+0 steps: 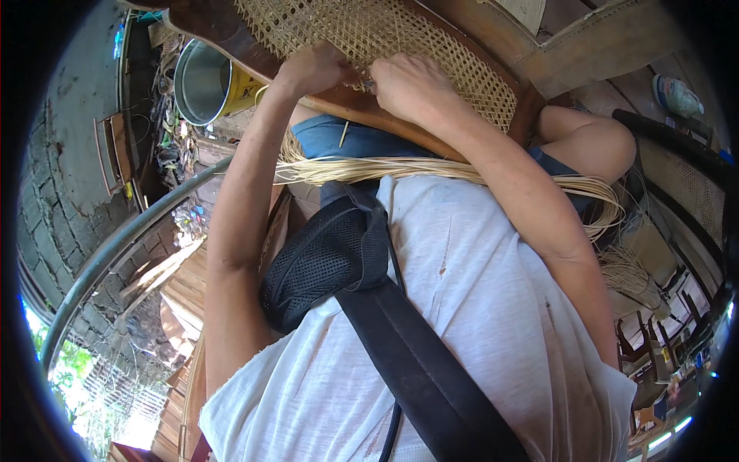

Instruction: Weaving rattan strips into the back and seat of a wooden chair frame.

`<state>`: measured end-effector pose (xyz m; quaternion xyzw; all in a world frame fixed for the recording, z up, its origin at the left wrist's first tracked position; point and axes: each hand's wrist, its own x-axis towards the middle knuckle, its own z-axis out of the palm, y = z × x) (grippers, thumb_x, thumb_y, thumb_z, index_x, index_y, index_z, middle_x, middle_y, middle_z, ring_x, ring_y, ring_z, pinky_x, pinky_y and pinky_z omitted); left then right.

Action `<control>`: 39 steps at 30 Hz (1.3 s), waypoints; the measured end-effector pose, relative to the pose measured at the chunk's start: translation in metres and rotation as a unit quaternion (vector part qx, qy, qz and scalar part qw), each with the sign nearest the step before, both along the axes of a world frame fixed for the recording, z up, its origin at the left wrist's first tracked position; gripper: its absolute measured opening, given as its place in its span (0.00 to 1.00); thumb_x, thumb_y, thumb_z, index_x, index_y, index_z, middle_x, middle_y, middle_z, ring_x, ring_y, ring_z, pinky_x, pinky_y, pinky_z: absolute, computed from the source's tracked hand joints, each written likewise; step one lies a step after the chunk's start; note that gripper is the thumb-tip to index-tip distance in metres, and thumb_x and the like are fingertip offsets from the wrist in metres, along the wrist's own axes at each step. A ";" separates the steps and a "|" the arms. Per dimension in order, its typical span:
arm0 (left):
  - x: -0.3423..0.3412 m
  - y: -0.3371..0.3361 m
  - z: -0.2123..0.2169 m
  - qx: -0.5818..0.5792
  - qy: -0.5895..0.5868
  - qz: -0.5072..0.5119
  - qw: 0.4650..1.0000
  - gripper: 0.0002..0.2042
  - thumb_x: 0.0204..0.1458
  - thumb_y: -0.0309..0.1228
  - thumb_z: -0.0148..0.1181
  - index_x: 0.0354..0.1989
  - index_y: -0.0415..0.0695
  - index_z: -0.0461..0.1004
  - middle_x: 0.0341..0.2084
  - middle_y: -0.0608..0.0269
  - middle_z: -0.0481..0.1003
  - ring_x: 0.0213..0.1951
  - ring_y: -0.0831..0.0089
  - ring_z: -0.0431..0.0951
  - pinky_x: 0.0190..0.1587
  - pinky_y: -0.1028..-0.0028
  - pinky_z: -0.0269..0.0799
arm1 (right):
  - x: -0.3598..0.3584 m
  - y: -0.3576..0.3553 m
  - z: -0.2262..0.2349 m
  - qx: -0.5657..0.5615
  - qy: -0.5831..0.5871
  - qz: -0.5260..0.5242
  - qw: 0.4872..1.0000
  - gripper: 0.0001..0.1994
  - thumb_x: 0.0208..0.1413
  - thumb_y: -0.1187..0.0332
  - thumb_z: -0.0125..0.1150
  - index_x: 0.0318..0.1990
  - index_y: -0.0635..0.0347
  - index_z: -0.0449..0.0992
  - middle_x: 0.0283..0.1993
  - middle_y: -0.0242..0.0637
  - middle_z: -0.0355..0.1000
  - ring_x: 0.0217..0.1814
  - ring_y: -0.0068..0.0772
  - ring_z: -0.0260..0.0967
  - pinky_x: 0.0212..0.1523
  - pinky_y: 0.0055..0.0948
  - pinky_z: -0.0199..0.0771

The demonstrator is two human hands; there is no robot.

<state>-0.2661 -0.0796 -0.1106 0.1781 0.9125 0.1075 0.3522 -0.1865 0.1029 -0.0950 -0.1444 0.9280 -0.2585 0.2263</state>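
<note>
Cane mesh (323, 27) sits at 12 o'clock from your view's centre, set in a brown wooden frame (362, 102) that lies over your lap. Your left hand (315, 65) is at 11 o'clock and your right hand (408, 83) just past 12, both at the mesh's near edge. The fingers of both are curled, with the tips close together; you can't tell from here whether they pinch a strand.

Below the frame, your blue shorts (319, 137) show, a short pale strip (343, 134) lying on them. Nearer you, a bundle of cane strands (431, 168) runs across your lap from 10 round to 3 o'clock. A black mesh pouch (315, 262) rests against your white shirt (462, 246) toward 8, joined to a wide black strap (423, 366) running down to 5.

Farther out, a bucket (202, 81) with a yellow outside is at 10, a metal rail (131, 240) curves past 9, and a dark-framed chair (685, 191) is at 3.
</note>
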 end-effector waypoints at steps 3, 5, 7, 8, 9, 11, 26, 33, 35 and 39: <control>0.002 0.002 0.006 -0.028 -0.028 0.002 0.999 0.15 0.42 0.45 0.65 0.35 0.51 0.83 0.32 0.58 0.80 0.37 0.58 0.80 0.43 0.64 0.74 | -0.006 0.001 -0.004 -0.016 0.019 -0.029 0.999 0.10 0.52 0.68 0.56 0.37 0.64 0.79 0.40 0.54 0.76 0.46 0.52 0.74 0.50 0.46 0.72; 0.005 -0.008 0.005 0.046 0.037 -0.061 0.996 0.11 0.46 0.35 0.65 0.35 0.42 0.81 0.25 0.58 0.79 0.28 0.72 0.79 0.34 0.73 0.73 | -0.011 0.003 -0.002 0.007 -0.013 -0.003 1.000 0.11 0.51 0.68 0.56 0.39 0.60 0.80 0.43 0.50 0.76 0.49 0.50 0.74 0.50 0.45 0.73; -0.001 -0.013 0.009 0.045 -0.001 -0.018 0.999 0.11 0.45 0.36 0.65 0.34 0.45 0.82 0.28 0.58 0.80 0.31 0.67 0.80 0.37 0.70 0.74 | -0.020 0.004 0.001 0.023 -0.040 0.003 0.999 0.12 0.50 0.70 0.54 0.42 0.61 0.79 0.46 0.47 0.76 0.51 0.47 0.73 0.52 0.43 0.72; -0.001 -0.014 0.011 0.043 -0.042 0.028 0.998 0.11 0.44 0.37 0.64 0.34 0.48 0.83 0.30 0.58 0.80 0.35 0.63 0.81 0.40 0.68 0.75 | -0.022 0.003 0.004 0.036 -0.071 0.011 0.997 0.14 0.50 0.73 0.53 0.44 0.61 0.79 0.49 0.45 0.75 0.54 0.43 0.73 0.54 0.40 0.72; 0.003 -0.014 0.008 0.042 -0.042 0.028 0.998 0.11 0.44 0.37 0.64 0.34 0.48 0.83 0.30 0.58 0.80 0.35 0.63 0.81 0.40 0.68 0.75 | -0.023 0.005 0.006 0.036 -0.071 0.012 0.997 0.14 0.50 0.73 0.53 0.44 0.61 0.79 0.49 0.45 0.75 0.54 0.43 0.73 0.54 0.40 0.72; 0.013 -0.012 -0.001 0.134 -0.017 -0.006 0.991 0.09 0.44 0.33 0.64 0.33 0.46 0.82 0.30 0.58 0.81 0.33 0.65 0.81 0.39 0.70 0.75 | -0.023 0.012 0.009 0.060 -0.047 0.032 0.997 0.16 0.50 0.73 0.54 0.47 0.60 0.78 0.51 0.43 0.75 0.55 0.42 0.72 0.54 0.40 0.71; 0.019 -0.015 0.015 0.006 -0.064 0.188 0.980 0.12 0.39 0.37 0.67 0.26 0.41 0.81 0.18 0.58 0.78 0.23 0.70 0.80 0.30 0.72 0.75 | -0.008 -0.005 -0.047 -0.103 -0.053 -0.139 0.983 0.14 0.53 0.59 0.56 0.34 0.62 0.78 0.35 0.50 0.77 0.40 0.50 0.75 0.43 0.45 0.73; 0.007 -0.013 0.032 0.002 0.125 -0.002 0.992 0.18 0.51 0.44 0.59 0.33 0.40 0.81 0.27 0.57 0.80 0.30 0.67 0.82 0.37 0.71 0.77 | -0.026 0.113 -0.070 -0.113 -0.150 -0.140 0.972 0.12 0.53 0.64 0.57 0.34 0.66 0.77 0.24 0.40 0.74 0.28 0.32 0.72 0.33 0.37 0.70; 0.017 0.018 0.010 0.138 0.101 0.007 0.985 0.17 0.54 0.44 0.57 0.36 0.42 0.82 0.30 0.60 0.81 0.34 0.70 0.81 0.39 0.70 0.74 | -0.019 0.136 -0.043 -0.202 -0.080 -0.176 0.960 0.13 0.58 0.61 0.57 0.36 0.65 0.76 0.26 0.33 0.71 0.29 0.22 0.65 0.33 0.29 0.65; 0.019 0.042 0.007 0.333 -0.080 0.102 0.934 0.15 0.59 0.43 0.55 0.45 0.47 0.80 0.35 0.67 0.81 0.39 0.77 0.78 0.40 0.74 0.69 | -0.039 0.121 -0.010 -0.232 -0.017 -0.109 0.966 0.16 0.58 0.57 0.58 0.36 0.65 0.74 0.26 0.32 0.68 0.29 0.22 0.62 0.33 0.30 0.63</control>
